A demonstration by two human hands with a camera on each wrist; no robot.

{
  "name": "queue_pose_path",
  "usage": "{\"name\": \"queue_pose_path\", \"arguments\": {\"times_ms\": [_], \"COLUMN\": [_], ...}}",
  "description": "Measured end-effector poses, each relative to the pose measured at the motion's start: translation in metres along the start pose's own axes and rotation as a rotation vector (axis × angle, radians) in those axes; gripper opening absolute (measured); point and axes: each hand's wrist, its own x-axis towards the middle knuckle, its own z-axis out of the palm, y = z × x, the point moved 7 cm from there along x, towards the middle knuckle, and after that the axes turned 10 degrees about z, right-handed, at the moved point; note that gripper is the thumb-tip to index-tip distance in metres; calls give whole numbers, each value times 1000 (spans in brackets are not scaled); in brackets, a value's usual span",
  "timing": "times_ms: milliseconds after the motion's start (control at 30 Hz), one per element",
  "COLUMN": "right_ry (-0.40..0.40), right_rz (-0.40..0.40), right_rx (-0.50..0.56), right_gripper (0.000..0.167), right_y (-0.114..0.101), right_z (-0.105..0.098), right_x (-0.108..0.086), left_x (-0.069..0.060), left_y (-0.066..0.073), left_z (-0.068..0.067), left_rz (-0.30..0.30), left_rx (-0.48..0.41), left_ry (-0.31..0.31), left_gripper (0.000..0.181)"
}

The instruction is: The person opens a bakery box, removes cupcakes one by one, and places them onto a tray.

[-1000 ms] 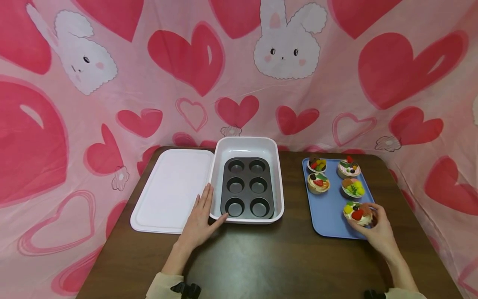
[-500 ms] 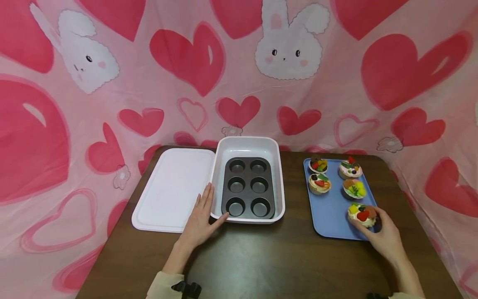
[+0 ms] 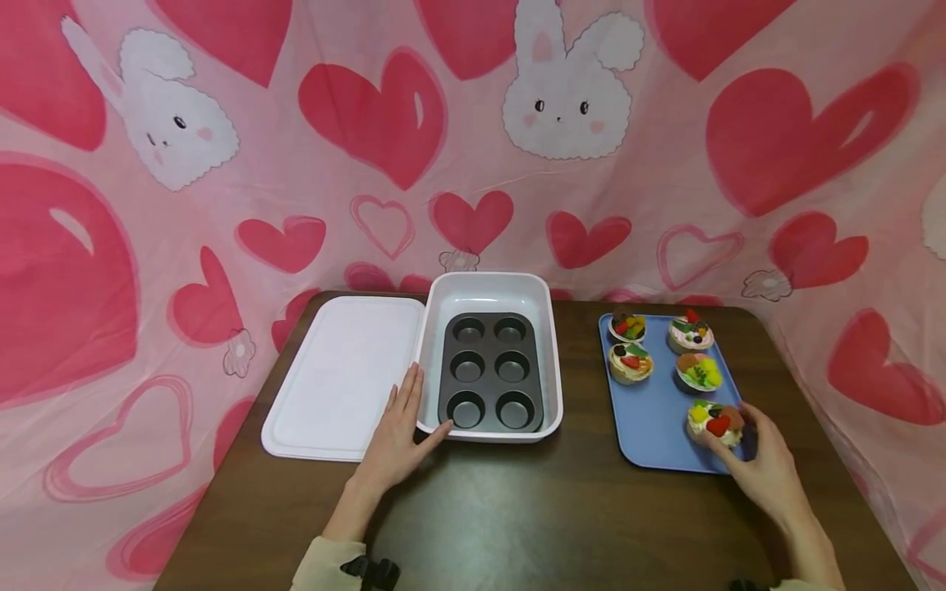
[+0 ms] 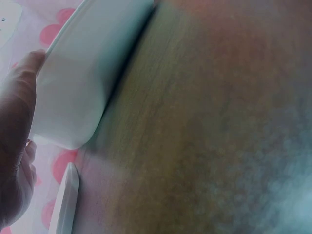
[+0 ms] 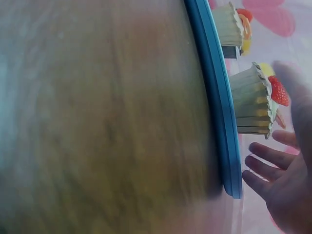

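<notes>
My left hand (image 3: 395,435) lies with straight fingers along the left side of a white rectangular tub (image 3: 557,386), its thumb at the front rim. Inside the tub sits a dark grey muffin pan (image 3: 489,386) with several bare cups. On a blue tray (image 3: 643,435) at the right, a cupcake (image 3: 715,424) topped with a strawberry and yellow pieces stands upright near the front. My right hand (image 3: 769,468) spreads thumb and fingers around it. In the right wrist view the fingers (image 5: 265,158) are apart from the cupcake's pleated cup (image 5: 251,102); thumb contact is unclear.
A white lid (image 3: 343,377) lies flat left of the tub. Several other decorated cupcakes share the blue tray, among them a yellow-topped one (image 3: 698,373) behind the nearest. Brown tabletop (image 3: 547,509) runs in front. A pink heart-patterned cloth (image 3: 473,180) hangs behind.
The nearest cupcake has shifted slightly right on the tray, with my right hand around it. That hand has also drawn a little right and its fingers have loosened. My left hand stays put.
</notes>
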Motion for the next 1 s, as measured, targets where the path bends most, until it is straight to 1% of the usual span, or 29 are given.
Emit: {"name": "queue_pose_path", "arguments": {"times_ms": [167, 267, 500, 667, 733, 833, 933, 1000], "right_ry": [52, 72, 107, 144, 141, 113, 101, 101], "right_rz": [-45, -58, -82, -122, -125, -122, -172, -233], "right_rx": [56, 70, 91, 109, 102, 88, 83, 77], "right_gripper": [83, 77, 72, 70, 70, 73, 76, 78], "right_y": [-3, -3, -9, -22, -27, -36, -51, -66], "right_z": [-6, -7, -5, -10, -11, -13, -15, -16], "right_x": [-2, -3, -3, 0, 0, 3, 6, 7], "left_x": [3, 2, 3, 4, 3, 3, 7, 13], "left_y": [-2, -3, -5, -8, -8, -7, -4, -1], "left_z": [2, 3, -2, -4, -3, -6, -13, -19], "left_rz": [-6, -18, -9, -23, -28, -28, -27, -27], "left_rx": [-5, -12, 2, 10, 14, 19, 31, 40], "left_ry": [-6, -13, 2, -14, -28, -48, -81, -106], "left_gripper": [107, 108, 106, 106, 106, 106, 103, 99]}}
